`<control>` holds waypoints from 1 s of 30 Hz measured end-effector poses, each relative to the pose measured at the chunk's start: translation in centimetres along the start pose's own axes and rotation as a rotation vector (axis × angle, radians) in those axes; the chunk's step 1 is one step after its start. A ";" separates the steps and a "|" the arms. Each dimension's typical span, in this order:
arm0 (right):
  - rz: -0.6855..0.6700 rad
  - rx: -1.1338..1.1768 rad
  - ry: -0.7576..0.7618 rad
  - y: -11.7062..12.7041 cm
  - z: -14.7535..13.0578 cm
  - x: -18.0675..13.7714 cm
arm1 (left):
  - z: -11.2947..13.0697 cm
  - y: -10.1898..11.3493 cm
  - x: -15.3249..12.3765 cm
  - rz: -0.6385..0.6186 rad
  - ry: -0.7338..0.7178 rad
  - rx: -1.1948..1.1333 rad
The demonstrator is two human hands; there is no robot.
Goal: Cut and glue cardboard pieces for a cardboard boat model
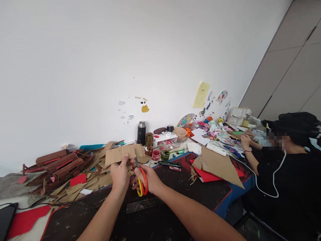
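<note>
Now L hand [120, 174] pinches the lower edge of a cardboard strip [124, 153], fingers closed on it, held up above the dark worktop [190, 190] w/ forearm reaching fwd. R hand [150, 179] is just beside it, fingers wrapped through the handles of orange-yellow scissors [142, 182]. Blades point up and meet the strip's bottom edge next to the L thumb.

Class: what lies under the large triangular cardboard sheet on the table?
Red paper pokes out beneath the cardboard sheet, on the dark mat; anything else underneath is covered.

Dark table [180, 195] under cardboard scraps [96, 180], red paper [208, 176], paint jars [155, 155]
</note>
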State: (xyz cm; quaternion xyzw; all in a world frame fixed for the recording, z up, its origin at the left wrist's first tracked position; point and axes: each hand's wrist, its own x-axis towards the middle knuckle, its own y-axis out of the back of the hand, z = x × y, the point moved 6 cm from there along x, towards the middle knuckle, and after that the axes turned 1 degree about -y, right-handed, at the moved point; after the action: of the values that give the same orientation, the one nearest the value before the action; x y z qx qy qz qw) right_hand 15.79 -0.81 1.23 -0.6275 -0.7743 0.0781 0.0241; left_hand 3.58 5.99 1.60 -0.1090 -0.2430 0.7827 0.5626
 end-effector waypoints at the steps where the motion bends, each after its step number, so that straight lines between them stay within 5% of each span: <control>1: 0.000 -0.002 -0.007 0.0 0.0 0.0 | 0.0 0.0 0.0 -0.001 -0.002 0.007; 30: 0.180 -0.146 0.022 1.3 -0.6 0.3 | -1.7 -0.4 -1.3 -0.029 -0.001 0.061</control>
State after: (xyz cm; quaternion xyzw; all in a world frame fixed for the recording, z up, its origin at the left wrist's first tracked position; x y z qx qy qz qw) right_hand 17.07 -0.22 1.57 -0.6953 -0.7182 0.0163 -0.0203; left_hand 5.16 5.34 0.19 -0.0878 -0.2209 0.7816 0.5767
